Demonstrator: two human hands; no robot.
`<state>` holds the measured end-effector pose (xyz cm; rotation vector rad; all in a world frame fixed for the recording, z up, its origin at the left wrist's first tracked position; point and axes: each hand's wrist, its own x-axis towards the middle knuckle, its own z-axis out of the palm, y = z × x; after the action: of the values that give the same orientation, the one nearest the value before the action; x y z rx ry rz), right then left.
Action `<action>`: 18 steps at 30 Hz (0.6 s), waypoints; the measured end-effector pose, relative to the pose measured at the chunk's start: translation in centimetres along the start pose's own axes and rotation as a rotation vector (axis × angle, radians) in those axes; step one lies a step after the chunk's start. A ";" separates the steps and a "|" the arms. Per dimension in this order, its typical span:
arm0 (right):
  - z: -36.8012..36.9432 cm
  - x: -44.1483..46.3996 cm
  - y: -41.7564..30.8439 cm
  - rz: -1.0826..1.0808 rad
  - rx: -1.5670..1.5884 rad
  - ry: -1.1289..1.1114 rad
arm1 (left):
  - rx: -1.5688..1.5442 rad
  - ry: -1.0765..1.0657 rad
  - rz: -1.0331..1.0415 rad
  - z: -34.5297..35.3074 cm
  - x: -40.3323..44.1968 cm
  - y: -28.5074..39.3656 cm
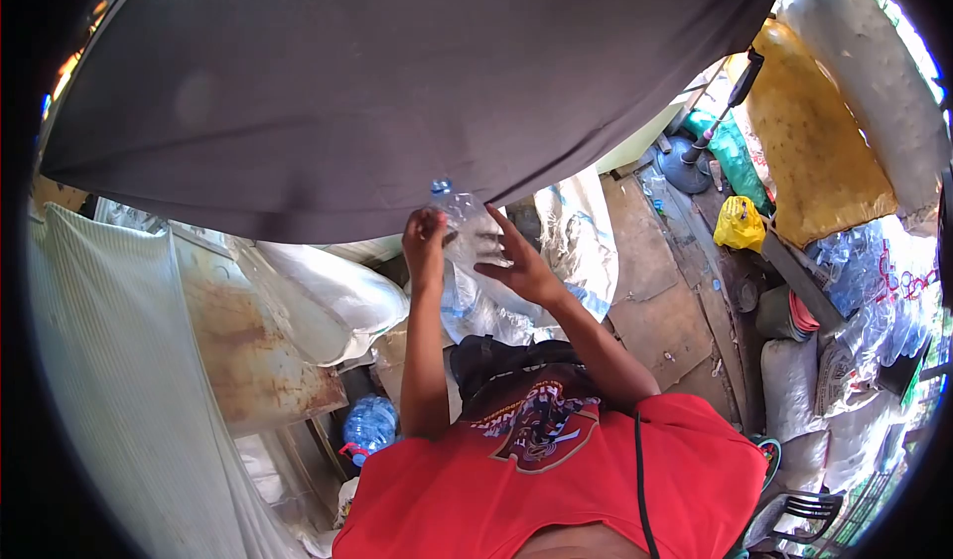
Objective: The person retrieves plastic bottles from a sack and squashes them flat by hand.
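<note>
A clear plastic bottle [469,223] with a bluish neck is held up between my two hands, below the edge of a dark cloth. My left hand [426,238] has its fingers closed at the bottle's left side. On the right side my right hand [518,261] is spread, thumb and fingers apart, beside the bottle; whether it touches the bottle I cannot tell. Under the hands lies an open pale sack [596,251] with clear plastic bottles [496,311] in it.
A dark cloth [397,92] hangs overhead. White sacks [338,291] are at the left, near a large blue-tinted bottle [370,425]. At the right are a yellow bag [739,223], a fan base [685,165], an orange-brown sack [809,142] and bagged plastic [864,271].
</note>
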<state>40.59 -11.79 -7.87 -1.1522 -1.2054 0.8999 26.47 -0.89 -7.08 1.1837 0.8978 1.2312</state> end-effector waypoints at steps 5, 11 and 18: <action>-1.3 -0.4 -1.6 0.374 0.265 -0.133 | -0.131 -0.072 -0.070 -0.6 -1.4 2.0; -2.8 0.9 -4.4 0.299 0.646 0.100 | -0.173 -0.624 -0.216 -0.4 -4.2 1.0; -4.4 0.8 -6.2 0.343 0.317 -0.188 | -0.156 -0.363 -0.225 0.1 -3.8 1.2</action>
<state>44.67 -13.08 -1.58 -1.0467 -0.9797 1.4308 25.69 -4.76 -6.21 1.1023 0.6313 0.8535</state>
